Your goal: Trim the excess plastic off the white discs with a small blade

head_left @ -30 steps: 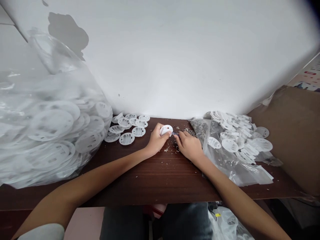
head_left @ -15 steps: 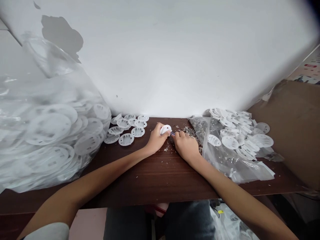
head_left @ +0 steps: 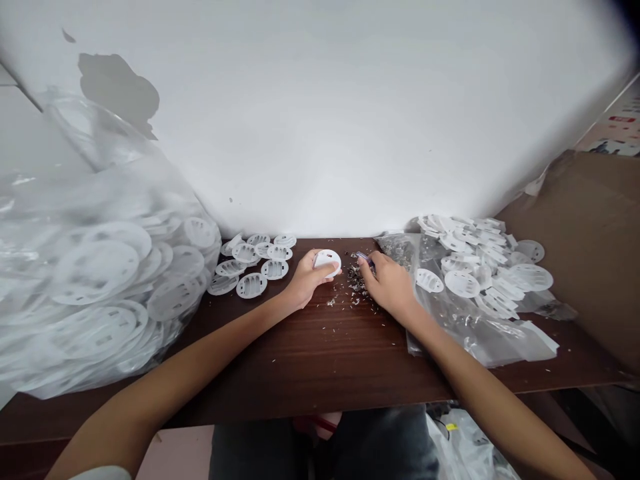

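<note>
My left hand (head_left: 306, 283) is shut on a round white plastic disc (head_left: 327, 262), held up a little above the dark wooden table (head_left: 320, 360). A few centimetres to its right, my right hand (head_left: 391, 284) pinches a small bluish tool (head_left: 365, 259), mostly hidden by my fingers. The tool and the disc are apart. Dark and pale plastic shavings (head_left: 356, 283) lie scattered on the wood between my hands.
A bulging clear bag of white slotted discs (head_left: 100, 267) fills the left side. Loose discs (head_left: 253, 263) lie beside it. At right, more discs (head_left: 463, 283) sit on a clear plastic bag, with a cardboard box (head_left: 575, 227) behind them. A white wall stands at the back.
My right hand has moved right, taking the tool away from the disc. The shavings are more visible, and the view has shifted slightly.
</note>
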Motion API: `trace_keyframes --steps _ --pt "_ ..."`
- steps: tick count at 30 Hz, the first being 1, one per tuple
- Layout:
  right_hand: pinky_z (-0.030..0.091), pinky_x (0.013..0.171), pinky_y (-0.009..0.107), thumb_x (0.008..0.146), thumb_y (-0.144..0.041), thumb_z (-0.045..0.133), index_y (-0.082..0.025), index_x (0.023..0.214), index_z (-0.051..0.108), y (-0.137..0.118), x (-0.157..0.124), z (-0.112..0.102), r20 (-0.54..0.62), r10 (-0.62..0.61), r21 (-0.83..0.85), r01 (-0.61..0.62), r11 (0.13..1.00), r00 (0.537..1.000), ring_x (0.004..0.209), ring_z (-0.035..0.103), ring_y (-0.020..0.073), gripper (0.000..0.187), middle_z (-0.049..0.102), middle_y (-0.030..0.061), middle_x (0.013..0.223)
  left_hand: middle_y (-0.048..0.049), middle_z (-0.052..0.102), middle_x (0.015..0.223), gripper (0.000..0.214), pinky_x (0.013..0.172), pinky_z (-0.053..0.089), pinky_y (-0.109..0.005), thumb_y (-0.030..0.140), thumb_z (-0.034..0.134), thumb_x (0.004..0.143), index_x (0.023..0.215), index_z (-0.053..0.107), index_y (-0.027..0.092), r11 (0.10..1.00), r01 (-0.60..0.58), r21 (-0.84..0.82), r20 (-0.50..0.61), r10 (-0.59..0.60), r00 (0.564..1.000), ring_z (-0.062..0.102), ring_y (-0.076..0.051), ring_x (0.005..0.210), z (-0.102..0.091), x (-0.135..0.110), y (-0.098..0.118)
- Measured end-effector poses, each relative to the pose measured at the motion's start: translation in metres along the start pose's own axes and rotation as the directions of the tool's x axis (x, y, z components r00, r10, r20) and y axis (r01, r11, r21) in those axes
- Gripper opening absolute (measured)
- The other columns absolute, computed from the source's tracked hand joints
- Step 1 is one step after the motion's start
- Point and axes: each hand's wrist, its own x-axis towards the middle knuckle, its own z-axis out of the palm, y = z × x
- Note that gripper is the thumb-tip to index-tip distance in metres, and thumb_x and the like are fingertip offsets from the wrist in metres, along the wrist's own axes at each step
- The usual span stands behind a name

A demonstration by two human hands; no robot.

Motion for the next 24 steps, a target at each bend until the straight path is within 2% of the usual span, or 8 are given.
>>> trace_keyframes --steps 2,3,6,8,11,19,21,24 --pt "0.035 0.065 0.029 0.104 -0.057 0.042 -0.021 0.088 0.057 0.0 0.001 -0.002 -0.009 0.022 0.244 -0.019 0.97 1.0 0.071 0.059 0.0202 0.042 0.065 0.0036 0.08 -0.0062 0.071 0.104 0.042 0.08 0.056 -0.035 0.034 0.084 0.076 0.107 0.058 0.021 0.987 -0.106 0.121 -0.031 0.11 0.993 0.073 -0.024 0.094 0.002 -0.004 -0.001" --pt "0.036 0.064 0.029 0.102 -0.06 0.045 -0.022 0.084 0.056 0.0 0.002 -0.002 0.009 0.033 0.391 -0.034 0.92 0.999 0.068 0.055 0.0187 0.044 0.06 0.0011 0.074 -0.0058 0.071 0.102 0.037 0.084 0.056 -0.038 0.032 0.082 0.078 0.104 0.059 0.021 0.959 -0.191 0.211 -0.032 0.202 0.979 0.072 -0.024 0.095 0.003 -0.006 -0.001" --pt "0.03 0.052 0.026 0.096 -0.066 0.053 -0.023 0.079 0.055 -0.002 0.003 -0.001 0.185 0.039 0.769 -0.169 0.616 0.982 0.052 0.037 0.0128 0.046 0.041 -0.0057 0.06 -0.0075 0.069 0.11 0.018 0.1 0.052 -0.045 0.025 0.075 0.083 0.099 0.065 0.023 0.768 -0.473 0.432 0.126 0.468 0.875 0.067 -0.025 0.109 0.006 -0.017 -0.001" --pt "0.02 0.045 0.025 0.092 -0.064 0.061 -0.023 0.078 0.056 -0.004 0.002 0.002 0.324 -0.005 0.868 -0.295 0.399 0.946 0.047 0.024 0.0098 0.043 0.033 -0.0083 0.058 -0.0093 0.067 0.119 0.016 0.108 0.048 -0.048 0.021 0.073 0.084 0.098 0.068 0.025 0.671 -0.58 0.461 0.263 0.521 0.812 0.063 -0.027 0.118 0.007 -0.023 -0.001" --pt "0.014 0.043 0.023 0.083 -0.053 0.075 -0.022 0.076 0.054 -0.007 0.0 0.005 0.4 -0.076 0.9 -0.376 0.222 0.913 0.045 0.02 0.0065 0.038 0.036 -0.009 0.06 -0.0112 0.065 0.123 0.021 0.111 0.046 -0.053 0.019 0.076 0.08 0.097 0.064 0.025 0.652 -0.612 0.447 0.297 0.537 0.789 0.06 -0.03 0.124 0.006 -0.026 -0.005" --pt "0.011 0.043 0.022 0.078 -0.036 0.079 -0.02 0.081 0.058 -0.01 -0.002 0.002 0.498 -0.086 0.867 -0.497 0.041 0.863 0.046 0.019 0.0041 0.026 0.045 -0.0087 0.061 -0.0121 0.061 0.128 0.044 0.117 0.041 -0.057 0.02 0.083 0.077 0.109 0.053 0.026 0.624 -0.686 0.374 0.27 0.635 0.724 0.054 -0.03 0.134 0.003 -0.012 -0.012" --pt "0.011 0.043 0.022 0.077 -0.034 0.079 -0.02 0.081 0.057 -0.01 -0.001 0.002 0.527 -0.079 0.849 -0.529 -0.002 0.846 0.047 0.018 0.0045 0.027 0.042 -0.0096 0.059 -0.0118 0.061 0.127 0.048 0.118 0.04 -0.059 0.02 0.084 0.076 0.112 0.053 0.026 0.65 -0.666 0.365 0.258 0.617 0.743 0.052 -0.031 0.136 0.004 -0.011 -0.01" --pt "0.011 0.044 0.022 0.076 -0.033 0.079 -0.021 0.078 0.053 -0.008 0.0 0.004 0.561 -0.064 0.825 -0.564 -0.037 0.825 0.047 0.019 0.0049 0.028 0.04 -0.0098 0.059 -0.0122 0.062 0.127 0.048 0.114 0.046 -0.058 0.02 0.084 0.075 0.113 0.054 0.026 0.738 -0.588 0.331 0.216 0.548 0.808 0.05 -0.032 0.138 0.006 -0.012 -0.006"
